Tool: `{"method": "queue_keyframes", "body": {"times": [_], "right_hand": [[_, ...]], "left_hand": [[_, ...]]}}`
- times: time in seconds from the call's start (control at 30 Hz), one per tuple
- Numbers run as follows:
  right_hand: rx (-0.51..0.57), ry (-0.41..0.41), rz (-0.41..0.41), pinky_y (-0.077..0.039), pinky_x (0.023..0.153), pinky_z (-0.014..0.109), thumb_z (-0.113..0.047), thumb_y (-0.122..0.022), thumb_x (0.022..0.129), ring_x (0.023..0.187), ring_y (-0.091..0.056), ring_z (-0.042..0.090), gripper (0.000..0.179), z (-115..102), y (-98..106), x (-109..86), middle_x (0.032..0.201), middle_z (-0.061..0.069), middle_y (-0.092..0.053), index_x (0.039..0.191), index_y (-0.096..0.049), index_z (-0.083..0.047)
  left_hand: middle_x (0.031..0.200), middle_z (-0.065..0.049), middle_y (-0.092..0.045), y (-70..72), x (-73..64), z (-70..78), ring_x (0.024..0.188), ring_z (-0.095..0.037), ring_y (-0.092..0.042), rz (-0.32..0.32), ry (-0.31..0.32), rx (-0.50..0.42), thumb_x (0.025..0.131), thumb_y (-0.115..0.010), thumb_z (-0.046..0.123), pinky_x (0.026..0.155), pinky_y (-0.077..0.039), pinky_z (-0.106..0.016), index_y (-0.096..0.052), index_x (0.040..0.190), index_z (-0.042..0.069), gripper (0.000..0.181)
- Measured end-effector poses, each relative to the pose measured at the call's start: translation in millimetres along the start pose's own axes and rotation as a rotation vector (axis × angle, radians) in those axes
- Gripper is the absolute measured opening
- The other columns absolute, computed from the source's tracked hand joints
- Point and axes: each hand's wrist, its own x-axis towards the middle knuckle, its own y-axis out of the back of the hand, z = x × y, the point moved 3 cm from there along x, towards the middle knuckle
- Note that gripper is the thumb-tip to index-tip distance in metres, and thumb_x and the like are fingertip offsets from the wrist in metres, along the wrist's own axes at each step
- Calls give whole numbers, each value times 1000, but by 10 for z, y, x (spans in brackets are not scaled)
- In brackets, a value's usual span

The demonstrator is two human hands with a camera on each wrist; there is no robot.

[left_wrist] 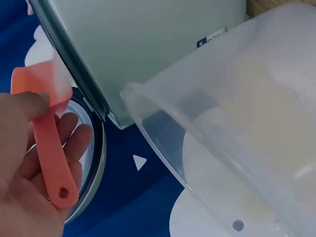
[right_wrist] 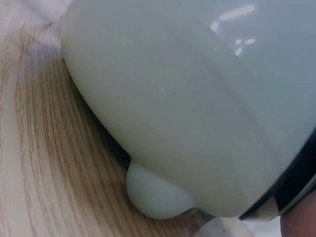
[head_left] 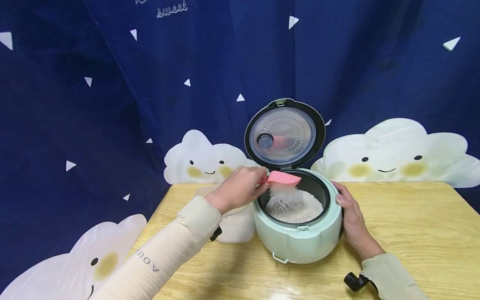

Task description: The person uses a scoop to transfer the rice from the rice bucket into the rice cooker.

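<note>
My left hand (head_left: 240,187) pinches the handle of a pink scoop (head_left: 284,178), tipped over the open rice cooker. White rice (head_left: 305,208) falls from the scoop onto a heap in the dark inner pot (head_left: 316,187). In the left wrist view the thumb lies on top of the scoop (left_wrist: 49,143), fingers beneath its handle. The mint-green rice cooker (head_left: 296,246) stands on the table, lid (head_left: 300,125) raised at the back. My right hand (head_left: 352,216) rests against the cooker's right side, fingertips near the rim. The right wrist view is mostly filled by the cooker's body (right_wrist: 187,98).
A translucent plastic container (head_left: 238,227) stands to the left of the cooker, partly behind my left forearm; its rim (left_wrist: 163,106) looms large in the left wrist view. The wooden table (head_left: 405,225) reaches back to a dark blue curtain (head_left: 210,50) with clouds and triangles.
</note>
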Motion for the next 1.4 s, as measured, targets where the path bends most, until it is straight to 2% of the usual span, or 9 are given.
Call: {"method": "queue_keyframes", "body": {"times": [0.2, 0.43, 0.63, 0.8, 0.9, 1.0, 1.1, 1.2, 1.4], "right_hand": [[1, -1, 2, -33, 107, 8, -26, -32, 107, 129, -50, -5, 50, -11, 6, 10, 137, -21, -59, 149, -47, -3], [-4, -5, 14, -33, 107, 8, -26, -32, 107, 129, -51, -4, 50, -1, 23, -2, 137, -20, -59, 148, -48, -4], [-15, -5, 21, -32, 107, 8, -27, -31, 106, 129, -50, -3, 51, 14, 34, -13, 137, -19, -59, 147, -49, -5], [-2, -5, 30, -32, 107, 9, -26, -31, 106, 128, -51, -3, 49, 17, 39, -21, 136, -19, -60, 146, -50, -5], [-6, -6, 31, -32, 107, 9, -26, -31, 106, 128, -51, -3, 49, 16, 40, -21, 135, -19, -60, 146, -51, -5], [-15, -4, 26, -32, 107, 9, -27, -31, 106, 129, -50, -4, 50, 9, 33, -8, 136, -20, -60, 147, -50, -5], [-9, 1, 20, -32, 107, 9, -27, -31, 107, 129, -50, -4, 50, -3, 16, 9, 137, -20, -60, 148, -49, -4], [12, 8, 20, -33, 107, 10, -26, -31, 106, 129, -51, -3, 50, -12, 2, 16, 136, -19, -60, 147, -49, -3], [8, 22, 8, -32, 107, 10, -25, -30, 106, 130, -51, -4, 50, -19, -2, -2, 137, -20, -60, 147, -50, -4]], "left_hand": [[75, 4, -66, 6, -4, 8, 65, -11, -56, 52, -45, 18, 95, -71, 16, 63, -47, -27, -60, 82, 14, 17], [75, 3, -62, -8, -28, -3, 68, -12, -53, 62, -62, -26, 98, -66, 12, 65, -43, -25, -59, 88, 11, 13], [76, 2, -57, 11, -114, -59, 70, -12, -50, 75, -33, -70, 102, -62, 14, 66, -41, -25, -58, 92, 11, 11], [76, 1, -58, 87, -245, -148, 68, -12, -52, 117, 35, -78, 106, -58, 20, 64, -44, -24, -59, 95, 9, 15], [73, 1, -55, 133, -401, -229, 63, -10, -49, 156, 70, -61, 105, -59, 23, 59, -41, -22, -58, 94, 9, 18], [70, 2, -51, 183, -622, -350, 61, -9, -45, 214, 103, -58, 104, -62, 22, 57, -38, -21, -58, 91, 9, 19], [69, 3, -48, 243, -880, -497, 61, -8, -42, 299, 141, -43, 101, -66, 19, 57, -36, -20, -58, 90, 9, 17], [69, 3, -52, 300, -1154, -624, 63, -9, -45, 380, 181, 5, 98, -69, 15, 58, -39, -22, -60, 93, 8, 13], [71, 3, -58, 346, -1682, -766, 63, -8, -49, 476, 315, 86, 93, -73, 7, 57, -43, -25, -62, 96, 8, 11]]}}
